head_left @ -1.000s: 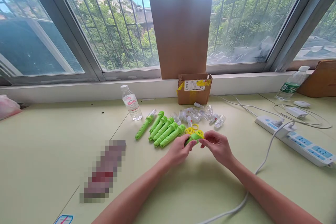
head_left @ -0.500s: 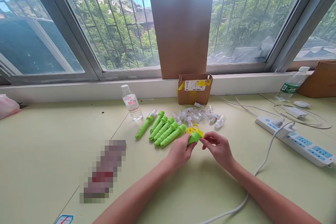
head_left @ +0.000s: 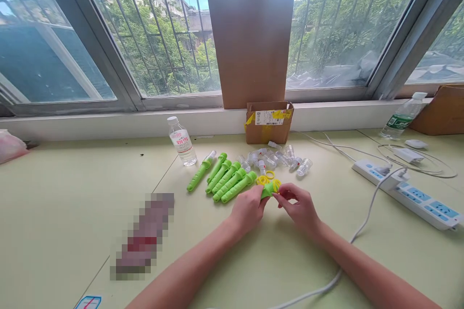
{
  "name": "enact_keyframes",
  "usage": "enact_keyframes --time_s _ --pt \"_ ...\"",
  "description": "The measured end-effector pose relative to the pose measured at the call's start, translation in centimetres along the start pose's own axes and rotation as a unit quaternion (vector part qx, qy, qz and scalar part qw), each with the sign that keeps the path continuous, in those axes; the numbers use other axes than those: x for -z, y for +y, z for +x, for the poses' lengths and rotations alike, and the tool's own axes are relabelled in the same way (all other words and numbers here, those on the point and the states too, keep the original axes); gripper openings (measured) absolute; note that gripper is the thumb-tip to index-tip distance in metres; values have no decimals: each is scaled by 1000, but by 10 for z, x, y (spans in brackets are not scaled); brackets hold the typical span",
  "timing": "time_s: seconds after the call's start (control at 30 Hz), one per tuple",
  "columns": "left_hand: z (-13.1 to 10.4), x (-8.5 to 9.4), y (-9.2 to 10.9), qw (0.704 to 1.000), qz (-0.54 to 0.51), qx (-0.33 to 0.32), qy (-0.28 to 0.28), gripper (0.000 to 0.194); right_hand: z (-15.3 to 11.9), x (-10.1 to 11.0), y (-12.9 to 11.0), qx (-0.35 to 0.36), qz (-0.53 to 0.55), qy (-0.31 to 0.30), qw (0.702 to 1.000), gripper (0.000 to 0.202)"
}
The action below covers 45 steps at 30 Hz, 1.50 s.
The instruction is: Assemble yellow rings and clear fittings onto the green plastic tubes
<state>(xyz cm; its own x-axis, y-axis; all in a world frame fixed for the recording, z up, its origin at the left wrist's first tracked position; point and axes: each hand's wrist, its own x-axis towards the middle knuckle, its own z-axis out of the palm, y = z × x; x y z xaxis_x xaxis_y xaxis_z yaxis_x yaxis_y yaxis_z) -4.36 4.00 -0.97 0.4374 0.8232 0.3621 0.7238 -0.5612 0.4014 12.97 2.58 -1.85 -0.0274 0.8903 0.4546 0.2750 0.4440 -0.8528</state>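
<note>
Tube (head_left: 267,190), green, clasped in left grip (head_left: 247,208), right grip (head_left: 297,205) pinched narrow at its end

The bench (head_left: 72,193) is coloured pale yellow-green and is crossed by thin dark lines. Bright lime green is seen on the row of tubes (head_left: 237,188) and on the held tube (head_left: 267,190), at whose end yellow is shown; the same yellow is repeated in the loose rings (head_left: 261,180). The clear caps (head_left: 271,160) are flecked with red. The brown box (head_left: 266,135) is marked with a white label and yellow tape. The left bottle (head_left: 186,158) is labelled in white and red, the right bottle (head_left: 398,120) in green. The white power strip (head_left: 440,224) is set with blue panels.
</note>
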Motion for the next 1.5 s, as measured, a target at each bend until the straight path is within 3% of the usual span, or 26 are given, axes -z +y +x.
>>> enact_keyframes --time_s 0.5,0.83,1.2,1.37,1.5 --pt "1 -1 -9 999 20 -25 -29 24 6 7 7 3 5 -66 998 27" --pt "-1 1 -9 996 -33 -78 -16 27 11 10 1 -24 54 -133 989 29" --pt "-2 2 -8 991 -67 -110 26 21 11 7 0 -19 50 -78 995 39" --pt "-3 5 -5 988 -52 -143 33 44 8 6 -1 -25 35 -78 996 36" --pt "-4 5 -5 982 -19 -184 46 48 7 8 -3 -16 22 -86 996 33"
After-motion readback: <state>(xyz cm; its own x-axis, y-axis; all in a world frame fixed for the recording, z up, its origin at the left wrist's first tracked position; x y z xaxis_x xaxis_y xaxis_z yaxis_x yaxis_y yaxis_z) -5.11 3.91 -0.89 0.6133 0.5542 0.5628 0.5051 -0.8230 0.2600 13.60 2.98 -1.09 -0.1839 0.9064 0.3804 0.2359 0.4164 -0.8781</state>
